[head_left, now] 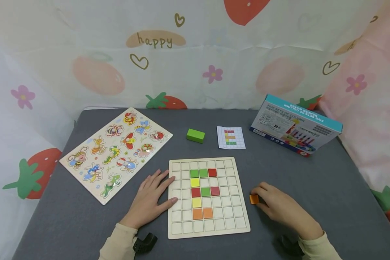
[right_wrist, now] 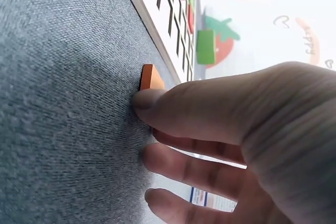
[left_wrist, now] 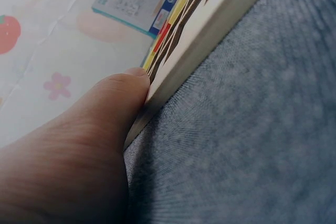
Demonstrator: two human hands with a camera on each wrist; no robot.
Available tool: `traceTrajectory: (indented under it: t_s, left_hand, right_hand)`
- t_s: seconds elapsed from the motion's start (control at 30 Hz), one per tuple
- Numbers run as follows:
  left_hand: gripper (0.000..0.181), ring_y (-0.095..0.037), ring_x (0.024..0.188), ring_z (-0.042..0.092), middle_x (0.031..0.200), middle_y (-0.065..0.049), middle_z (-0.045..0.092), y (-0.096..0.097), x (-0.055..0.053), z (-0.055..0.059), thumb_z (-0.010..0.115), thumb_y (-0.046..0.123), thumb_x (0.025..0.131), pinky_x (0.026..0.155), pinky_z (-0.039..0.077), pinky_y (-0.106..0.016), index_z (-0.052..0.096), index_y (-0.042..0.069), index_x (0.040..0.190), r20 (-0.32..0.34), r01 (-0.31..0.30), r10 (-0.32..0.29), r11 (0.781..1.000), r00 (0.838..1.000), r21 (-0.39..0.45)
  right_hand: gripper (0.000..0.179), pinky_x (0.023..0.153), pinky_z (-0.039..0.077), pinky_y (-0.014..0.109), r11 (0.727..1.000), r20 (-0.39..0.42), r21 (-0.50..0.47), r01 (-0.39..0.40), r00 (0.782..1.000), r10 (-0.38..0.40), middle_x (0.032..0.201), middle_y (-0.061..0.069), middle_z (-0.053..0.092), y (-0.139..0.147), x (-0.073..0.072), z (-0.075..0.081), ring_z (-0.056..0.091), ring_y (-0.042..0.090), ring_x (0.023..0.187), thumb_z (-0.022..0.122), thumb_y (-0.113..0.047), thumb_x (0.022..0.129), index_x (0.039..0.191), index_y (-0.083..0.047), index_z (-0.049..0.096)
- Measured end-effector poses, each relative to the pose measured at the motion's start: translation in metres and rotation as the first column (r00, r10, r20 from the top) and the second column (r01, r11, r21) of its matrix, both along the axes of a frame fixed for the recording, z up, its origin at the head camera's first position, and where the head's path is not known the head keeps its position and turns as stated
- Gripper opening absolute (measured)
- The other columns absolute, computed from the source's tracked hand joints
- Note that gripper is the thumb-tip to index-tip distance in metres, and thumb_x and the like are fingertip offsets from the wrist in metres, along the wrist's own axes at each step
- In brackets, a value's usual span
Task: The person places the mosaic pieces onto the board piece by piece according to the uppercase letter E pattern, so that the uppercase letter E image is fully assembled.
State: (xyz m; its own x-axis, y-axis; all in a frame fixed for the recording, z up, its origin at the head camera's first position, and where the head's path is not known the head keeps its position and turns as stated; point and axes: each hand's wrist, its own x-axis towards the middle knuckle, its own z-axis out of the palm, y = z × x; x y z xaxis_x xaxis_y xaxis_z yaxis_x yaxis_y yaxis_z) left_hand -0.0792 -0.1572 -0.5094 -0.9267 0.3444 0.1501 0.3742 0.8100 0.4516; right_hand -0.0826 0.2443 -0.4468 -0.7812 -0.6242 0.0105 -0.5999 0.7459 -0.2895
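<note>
A pale wooden grid board (head_left: pixel 227 222) lies on the dark cloth, with green, red, yellow and orange square tiles set in some of its cells. My left hand (head_left: pixel 151 196) rests at the board's left edge, fingers spread, the thumb and a fingertip on its rim. To the right of the board, my right hand (head_left: pixel 281 206) pinches a small orange square tile (head_left: pixel 254 199) between thumb and fingers. In the right wrist view the orange tile (right_wrist: pixel 148 77) pokes out past the thumb, close to the cloth and apart from the board.
A white pattern card (head_left: pixel 231 138) and a green block (head_left: pixel 195 135) lie behind the board. At the back right stands a blue-and-white box (head_left: pixel 295 124). An insect picture board (head_left: pixel 117 153) lies at the left. A printed curtain (head_left: pixel 195 54) hangs behind the table.
</note>
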Motion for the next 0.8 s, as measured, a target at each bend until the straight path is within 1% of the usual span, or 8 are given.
traceTrajectory:
  t_s: [0.2,0.3,0.4,0.5,0.63,0.7,0.8]
  left_hand:
    - [0.070,-0.029,0.145,0.021,0.154,-0.004,0.033,0.000,0.000,0.000,0.059,0.059,0.087,0.117,0.016,-0.054,0.044,0.024,0.145,0.001,0.003,-0.003,1.000,1.000,-0.003]
    - [0.069,-0.029,0.146,0.021,0.154,-0.003,0.033,0.000,0.000,0.001,0.059,0.059,0.087,0.117,0.015,-0.053,0.044,0.024,0.145,0.002,0.003,-0.003,1.000,1.000,-0.005]
    - [0.069,-0.027,0.146,0.019,0.155,-0.002,0.031,0.000,0.000,0.001,0.057,0.060,0.088,0.118,0.014,-0.052,0.043,0.025,0.146,0.015,0.001,-0.001,1.000,1.000,-0.010]
    - [0.069,-0.025,0.147,0.017,0.156,-0.001,0.030,-0.001,-0.001,0.000,0.055,0.061,0.089,0.119,0.012,-0.050,0.042,0.026,0.146,0.029,0.001,-0.001,1.000,1.000,-0.018]
    - [0.069,-0.025,0.147,0.017,0.156,0.000,0.030,-0.001,-0.001,0.000,0.054,0.062,0.089,0.119,0.012,-0.050,0.041,0.027,0.146,0.030,0.000,0.000,1.000,1.000,-0.023]
    - [0.069,-0.025,0.147,0.017,0.156,0.000,0.030,-0.001,-0.001,0.000,0.053,0.062,0.089,0.119,0.012,-0.050,0.042,0.027,0.146,0.028,0.000,0.000,1.000,1.000,-0.023]
    - [0.069,-0.025,0.147,0.017,0.156,0.000,0.030,-0.001,-0.001,0.000,0.053,0.062,0.089,0.119,0.012,-0.050,0.042,0.026,0.146,0.030,0.004,-0.003,1.000,1.000,-0.023]
  right_hand:
    - [0.027,0.068,0.056,0.027,1.000,-0.036,0.006,0.011,0.999,-0.011,0.100,-0.003,0.059,-0.003,0.000,0.003,0.060,0.007,0.082,0.076,-0.008,0.081,0.104,-0.013,0.064]
    - [0.026,0.069,0.056,0.025,1.000,-0.033,0.003,0.016,0.999,-0.016,0.100,-0.004,0.059,-0.008,0.000,0.005,0.059,0.005,0.082,0.075,-0.010,0.082,0.105,-0.014,0.063]
    - [0.025,0.068,0.055,0.023,1.000,-0.023,-0.025,0.000,1.000,0.000,0.100,-0.005,0.059,-0.014,0.001,0.008,0.057,0.003,0.081,0.075,-0.012,0.083,0.104,-0.014,0.063]
    - [0.025,0.067,0.053,0.021,0.996,-0.020,-0.071,-0.049,0.999,0.048,0.102,-0.005,0.059,-0.023,0.003,0.010,0.056,0.003,0.080,0.075,-0.012,0.083,0.104,-0.014,0.063]
    - [0.025,0.064,0.050,0.017,0.982,-0.051,-0.123,-0.142,0.989,0.137,0.103,-0.006,0.059,-0.036,0.006,0.007,0.052,0.002,0.077,0.076,-0.014,0.082,0.103,-0.014,0.063]
    - [0.024,0.066,0.051,0.017,0.973,-0.078,-0.133,-0.187,0.981,0.178,0.101,-0.006,0.059,-0.043,0.007,0.004,0.053,0.002,0.078,0.077,-0.015,0.082,0.101,-0.014,0.063]
    - [0.022,0.069,0.053,0.019,0.965,-0.098,-0.125,-0.231,0.971,0.220,0.099,-0.007,0.058,-0.053,0.009,0.001,0.054,0.003,0.080,0.076,-0.017,0.083,0.101,-0.015,0.064]
